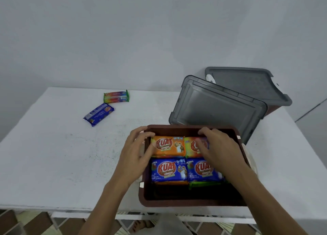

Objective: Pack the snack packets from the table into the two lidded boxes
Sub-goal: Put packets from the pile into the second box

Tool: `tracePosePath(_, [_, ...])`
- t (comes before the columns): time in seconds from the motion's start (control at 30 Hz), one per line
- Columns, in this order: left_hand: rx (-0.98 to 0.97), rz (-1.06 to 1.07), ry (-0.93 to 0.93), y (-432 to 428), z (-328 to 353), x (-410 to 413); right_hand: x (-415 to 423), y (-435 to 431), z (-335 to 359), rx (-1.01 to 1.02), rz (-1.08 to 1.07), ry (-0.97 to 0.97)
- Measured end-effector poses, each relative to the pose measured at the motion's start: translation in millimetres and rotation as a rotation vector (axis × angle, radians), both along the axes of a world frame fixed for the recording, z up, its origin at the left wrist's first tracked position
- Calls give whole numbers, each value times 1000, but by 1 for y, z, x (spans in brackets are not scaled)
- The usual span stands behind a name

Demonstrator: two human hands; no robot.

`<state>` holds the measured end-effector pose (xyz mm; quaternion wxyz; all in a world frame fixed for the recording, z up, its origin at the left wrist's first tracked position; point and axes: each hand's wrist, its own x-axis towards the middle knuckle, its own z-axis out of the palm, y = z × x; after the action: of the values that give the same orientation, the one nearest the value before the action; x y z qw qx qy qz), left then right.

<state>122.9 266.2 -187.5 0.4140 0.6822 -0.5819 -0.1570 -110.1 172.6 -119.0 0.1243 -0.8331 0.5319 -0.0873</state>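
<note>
Far left of the table (pixel 53 155), two packets are waiting out in the open: a blue packet (pixel 98 114) lying nearer me and a rainbow-striped packet (pixel 116 96) just beyond it, close together but apart. They're well clear of the box, so I reckon they go in next.

Now my left hand (pixel 139 151): fingers spread and loose, gripping nothing. The fingertips rest against the left edge of the orange packet (pixel 168 145), where it meets the wall of the open brown box (pixel 192 202). I'd say that's there to square the row up.

Inside the box, four packets lie flat, face up, in a tidy two-by-two. Orange sits at the far left, two blue ones (pixel 169 169) nearer me, with more edges peeking out underneath. The near end of the box shows dark; what's down there I can't make out.

My right hand (pixel 219 149) lies over the far-right packet (pixel 190 146). It's blurred, so I can't tell whether it's pinching the packet or only pressing it down.

Beyond it, the loose grey lid (pixel 217 107) is propped out of the way, behind the open box. At the far right stands the second box (pixel 270 109), its own lid (pixel 247 82) on top.
</note>
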Motion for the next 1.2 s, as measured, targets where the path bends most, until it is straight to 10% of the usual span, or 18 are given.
tracePosePath(0.37, [55, 284, -31, -9, -17, 124, 179, -73, -2, 22, 406, -201])
tracePosePath(0.83, [462, 254, -284, -66, -61, 251, 360, -172, -99, 166, 481, 278])
tracePosePath(1.2, [295, 304, -68, -48, -62, 243, 326, -165, -92, 196, 425, -127])
